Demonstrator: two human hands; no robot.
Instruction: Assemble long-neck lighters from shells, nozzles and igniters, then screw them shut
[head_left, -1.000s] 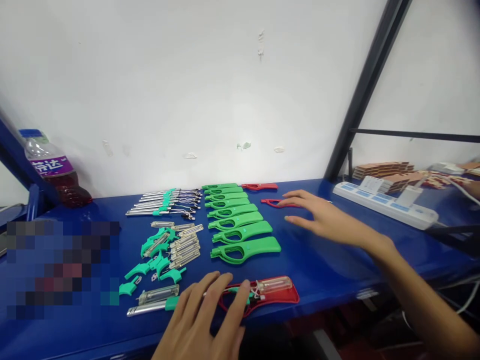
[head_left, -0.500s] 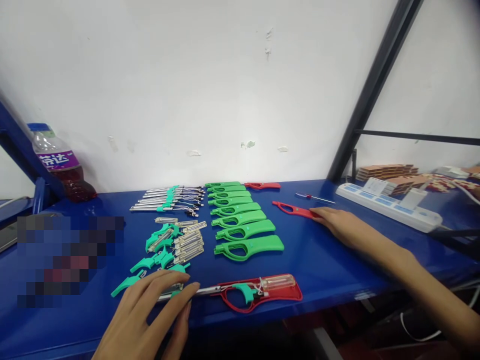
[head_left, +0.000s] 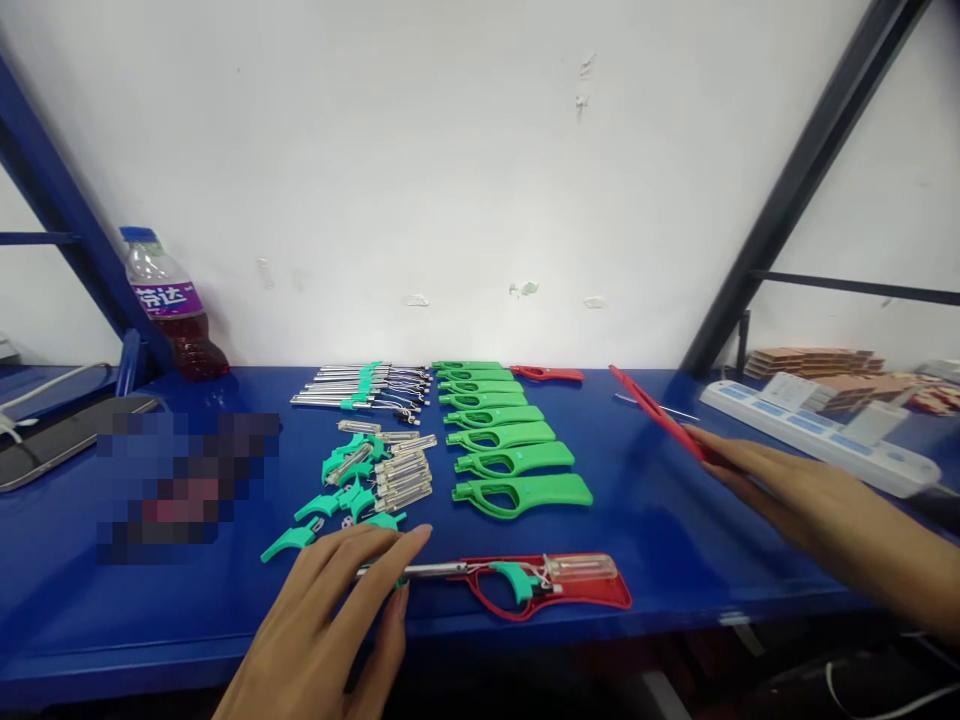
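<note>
At the table's front edge lies an open red lighter half [head_left: 619, 592], fitted with a metal tube [head_left: 442, 570], a teal trigger [head_left: 517, 582], wires and a clear fuel tank [head_left: 581, 567]. My left hand [head_left: 337, 610] is closed around the tube, its thumb below and fingers above; the grip is partly hidden. My right hand [head_left: 787, 490] holds another red shell half [head_left: 660, 412] by its wide end, tilted up off the table. Green shell halves [head_left: 525, 491] lie in a column between the hands. Teal triggers [head_left: 289, 540] and clear tanks [head_left: 405, 480] are heaped beyond my left hand.
Metal tubes with wires [head_left: 352, 385] lie at the back left. A red shell [head_left: 547, 374] and a thin screwdriver [head_left: 679, 412] are near the wall. A power strip [head_left: 817, 435] stands right, a drink bottle [head_left: 176, 310] and phone [head_left: 67, 435] left.
My right hand has lifted the red shell half off the table and turned it on edge. My left hand stays at the tube. The whole view has shifted slightly.
</note>
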